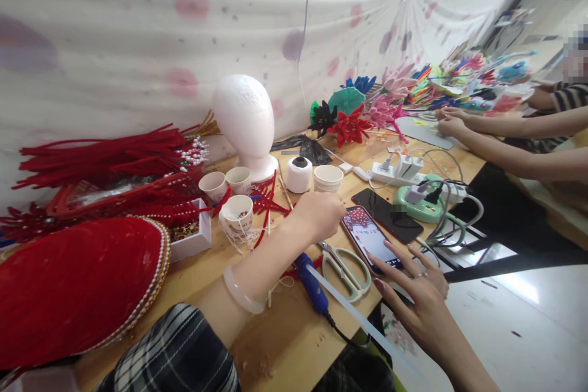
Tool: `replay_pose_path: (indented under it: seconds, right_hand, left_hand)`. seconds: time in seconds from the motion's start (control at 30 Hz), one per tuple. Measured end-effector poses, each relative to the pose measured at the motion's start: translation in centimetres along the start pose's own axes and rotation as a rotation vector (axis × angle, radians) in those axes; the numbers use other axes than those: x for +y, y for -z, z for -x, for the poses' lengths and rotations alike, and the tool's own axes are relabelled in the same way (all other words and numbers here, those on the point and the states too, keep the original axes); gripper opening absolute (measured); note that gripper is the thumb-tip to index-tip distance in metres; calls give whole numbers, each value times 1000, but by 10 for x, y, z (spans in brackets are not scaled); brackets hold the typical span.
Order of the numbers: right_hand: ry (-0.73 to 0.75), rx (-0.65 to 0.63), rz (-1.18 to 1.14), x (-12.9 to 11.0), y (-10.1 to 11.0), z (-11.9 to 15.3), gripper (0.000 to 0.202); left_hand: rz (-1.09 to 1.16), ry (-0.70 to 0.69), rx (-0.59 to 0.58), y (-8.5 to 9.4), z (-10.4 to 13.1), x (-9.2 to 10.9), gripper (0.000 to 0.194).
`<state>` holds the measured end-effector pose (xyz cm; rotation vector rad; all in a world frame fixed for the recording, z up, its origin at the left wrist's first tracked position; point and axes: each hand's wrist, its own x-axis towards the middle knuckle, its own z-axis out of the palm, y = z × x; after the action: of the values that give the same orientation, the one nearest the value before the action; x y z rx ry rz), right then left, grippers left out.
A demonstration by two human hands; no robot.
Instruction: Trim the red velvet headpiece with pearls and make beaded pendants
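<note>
My left hand, below a plaid cuff and a pale bangle, is closed in a fist beside the top of a lit phone. Whatever its fingers hold, if anything, is hidden. Fingers spread, my right hand reaches over the phone's lower end with its fingertips at the screen. Between my forearms lies a blue glue gun with a long translucent glue stick sticking out. Scissors with pale green handles rest next to the phone. A second, dark phone lies just behind.
A large red beaded piece fills the left. Paper cups, a white thread spool and a foam head stand behind. Plugged-in power strips trail cables at right. Fuzzy flowers lie farther back, near another person's hands.
</note>
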<state>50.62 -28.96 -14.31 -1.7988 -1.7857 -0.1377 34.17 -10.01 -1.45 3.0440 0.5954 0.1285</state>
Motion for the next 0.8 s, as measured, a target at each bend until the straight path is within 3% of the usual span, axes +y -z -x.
replay_pose_path:
  seconds: [0.2, 0.37, 0.5, 0.6, 0.8]
  right_hand:
    - [-37, -6, 3, 2, -2, 1, 38]
    - [-60, 35, 52, 1, -2, 0, 36]
    - [-61, 37, 71, -4, 0, -2, 37]
    - [-55, 37, 88, -7, 2, -4, 40]
    - [-44, 40, 88, -6, 2, -5, 39]
  left_hand:
    - [-1, 85, 80, 15, 19, 0, 25]
    - [-16, 204, 189, 30, 74, -3, 31]
    - [13, 241, 226, 31, 106, -4, 29]
    - [29, 230, 191, 27, 102, -1, 29]
    - [37, 121, 105, 18, 55, 10, 28]
